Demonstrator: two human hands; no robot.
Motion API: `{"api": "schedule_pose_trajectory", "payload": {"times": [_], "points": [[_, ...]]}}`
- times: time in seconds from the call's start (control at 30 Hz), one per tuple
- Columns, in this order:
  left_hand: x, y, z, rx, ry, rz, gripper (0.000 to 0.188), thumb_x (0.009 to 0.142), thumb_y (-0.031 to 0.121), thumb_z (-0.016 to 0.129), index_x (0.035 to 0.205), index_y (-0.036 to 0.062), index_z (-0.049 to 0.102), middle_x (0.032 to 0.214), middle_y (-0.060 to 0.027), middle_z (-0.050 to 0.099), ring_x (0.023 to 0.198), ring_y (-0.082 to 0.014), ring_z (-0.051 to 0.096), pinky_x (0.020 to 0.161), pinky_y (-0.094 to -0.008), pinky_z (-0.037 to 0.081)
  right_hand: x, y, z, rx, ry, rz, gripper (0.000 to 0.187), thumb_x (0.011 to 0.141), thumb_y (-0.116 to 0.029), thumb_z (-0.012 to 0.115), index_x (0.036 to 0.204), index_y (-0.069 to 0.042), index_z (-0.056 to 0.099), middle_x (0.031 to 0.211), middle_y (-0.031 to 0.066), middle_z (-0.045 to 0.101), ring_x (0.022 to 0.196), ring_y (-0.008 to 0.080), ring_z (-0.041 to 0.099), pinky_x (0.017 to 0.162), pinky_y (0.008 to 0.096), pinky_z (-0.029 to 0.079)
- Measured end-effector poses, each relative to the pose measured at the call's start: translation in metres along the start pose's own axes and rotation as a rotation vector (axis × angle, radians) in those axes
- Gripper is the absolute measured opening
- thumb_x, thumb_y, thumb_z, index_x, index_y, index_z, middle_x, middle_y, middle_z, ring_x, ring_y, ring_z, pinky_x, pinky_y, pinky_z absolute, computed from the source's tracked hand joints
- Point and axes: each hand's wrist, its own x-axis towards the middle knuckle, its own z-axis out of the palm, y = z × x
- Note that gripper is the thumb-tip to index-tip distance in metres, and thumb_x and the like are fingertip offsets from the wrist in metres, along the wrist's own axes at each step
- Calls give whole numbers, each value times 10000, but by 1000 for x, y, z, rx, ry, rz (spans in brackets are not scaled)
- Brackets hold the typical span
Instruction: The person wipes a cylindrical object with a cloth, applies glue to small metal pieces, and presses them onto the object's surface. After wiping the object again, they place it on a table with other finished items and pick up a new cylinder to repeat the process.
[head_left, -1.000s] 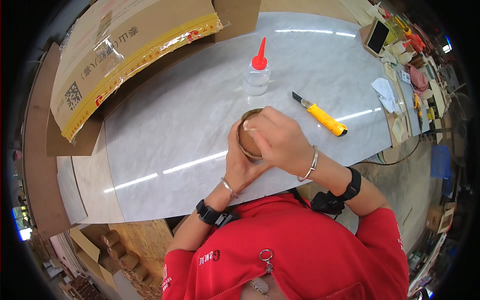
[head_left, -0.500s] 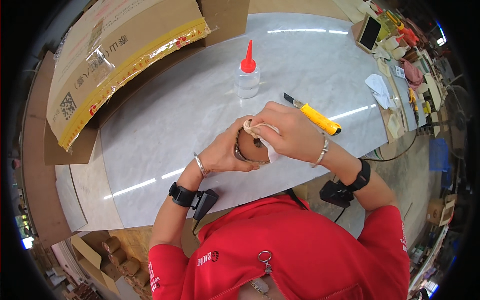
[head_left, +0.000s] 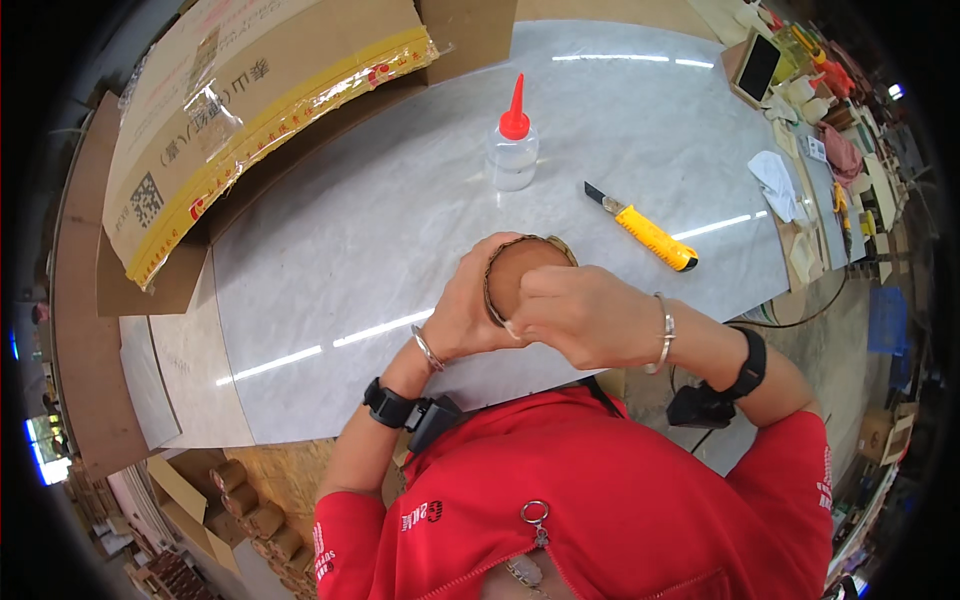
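My left hand (head_left: 465,305) is wrapped round a round brown piece (head_left: 518,268) with a dark, patterned rim, and tilts its flat face up toward me. At that rim, on the near side, my right hand (head_left: 590,315) is closed with its fingertips pressed together. A small bit of white cloth (head_left: 513,328) peeks out below those fingers; the rest of it is hidden. Beyond my hands stands a clear squeeze bottle (head_left: 513,160) with a red pointed cap. To the right lies a yellow utility knife (head_left: 652,237), its blade out.
A large cardboard box (head_left: 270,110) fills the far left of the grey table (head_left: 340,260). At the far right are a phone on a stand (head_left: 755,67), a crumpled white cloth (head_left: 774,183) and assorted bottles. Several brown round pieces (head_left: 263,522) are stacked low on the left.
My right hand has moved from the far edge of the round piece to its near edge, drawing the cloth along. More of the brown face shows. The whole view has shifted slightly.
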Motion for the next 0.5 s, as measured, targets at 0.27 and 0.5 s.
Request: {"api": "schedule_pose_trajectory", "payload": {"times": [0.27, 0.5], "points": [[4, 2, -15, -53, -28, -39, 1130, 577, 253, 880, 1465, 52, 210, 1414, -172, 365, 1310, -304, 402, 1083, -380, 348, 7, 14, -12, 50, 284, 57, 76, 831, -74, 590, 866, -31, 642, 829, 94, 595, 741, 271, 595, 674, 342, 489], [-9, -3, 33, 89, 246, -118, 1044, 587, 301, 892, 1417, 59, 307, 1363, -144, 439, 1250, -299, 464, 1057, -403, 366, 31, 10, 20, -214, 340, -137, 46, 815, -80, 582, 822, -41, 604, 775, 83, 543, 747, 249, 554, 640, 349, 477]]}}
